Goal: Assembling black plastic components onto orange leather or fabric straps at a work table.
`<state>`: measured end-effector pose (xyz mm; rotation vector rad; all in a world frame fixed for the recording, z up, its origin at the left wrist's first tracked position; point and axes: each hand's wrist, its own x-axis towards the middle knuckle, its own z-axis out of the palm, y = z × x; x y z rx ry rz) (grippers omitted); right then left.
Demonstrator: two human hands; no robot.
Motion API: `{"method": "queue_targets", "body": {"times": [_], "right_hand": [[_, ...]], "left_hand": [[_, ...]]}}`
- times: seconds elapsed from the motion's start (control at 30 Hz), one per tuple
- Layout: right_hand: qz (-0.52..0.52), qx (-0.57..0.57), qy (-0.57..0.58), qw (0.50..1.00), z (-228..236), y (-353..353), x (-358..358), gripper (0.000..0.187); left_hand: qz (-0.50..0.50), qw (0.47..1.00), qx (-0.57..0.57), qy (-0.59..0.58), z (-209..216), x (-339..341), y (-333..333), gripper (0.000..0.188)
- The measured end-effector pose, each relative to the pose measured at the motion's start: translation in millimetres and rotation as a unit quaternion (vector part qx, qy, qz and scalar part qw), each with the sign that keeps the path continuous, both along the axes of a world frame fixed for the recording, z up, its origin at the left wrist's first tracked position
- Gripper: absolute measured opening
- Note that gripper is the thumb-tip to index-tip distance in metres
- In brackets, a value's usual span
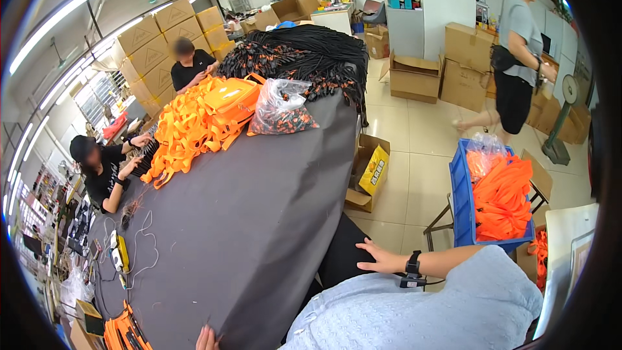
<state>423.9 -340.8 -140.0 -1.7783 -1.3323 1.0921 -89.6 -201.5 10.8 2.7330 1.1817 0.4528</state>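
My right hand point(381, 258) rests on my dark trousers point(343, 253), fingers stretched out and holding nothing. A black strap with a small device point(412, 272) is around that wrist. Only the fingers of my left hand point(207, 338) show at the lower edge. They lie on the dark grey cloth point(246, 220) that covers the large table, with no object in them. The bundle of orange straps with dark parts point(124, 330) is the thing nearest to that hand, to its left.
Orange webbing point(188, 123), an orange bag point(233, 100), a clear plastic bag of small parts point(284, 113) and black cords point(304, 45) cover the table's far end. Two people sit along its left side; another walks at right. A blue crate point(461, 201) holds orange straps.
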Motion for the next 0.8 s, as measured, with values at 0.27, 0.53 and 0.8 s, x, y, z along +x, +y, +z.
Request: {"method": "queue_targets", "body": {"times": [0.27,0.53,0.8], "right_hand": [[0.148,0.072,-0.026,0.986,-4.5,54.8,-1.8,0.079],[0.366,0.030,-0.197,0.909,-1.7,98.9,-13.5,0.072],[0.335,0.208,-0.242,0.887,-43.4,109.5,-10.0,0.059]], "left_hand": [[0.183,0.933,-0.266,0.158,5.1,-17.3,-128.6,0.022],[-0.020,0.999,0.000,0.034,43.3,103.2,-58.3,0.043],[-0.125,0.964,-0.025,0.234,23.8,122.3,86.4,0.077]]}}
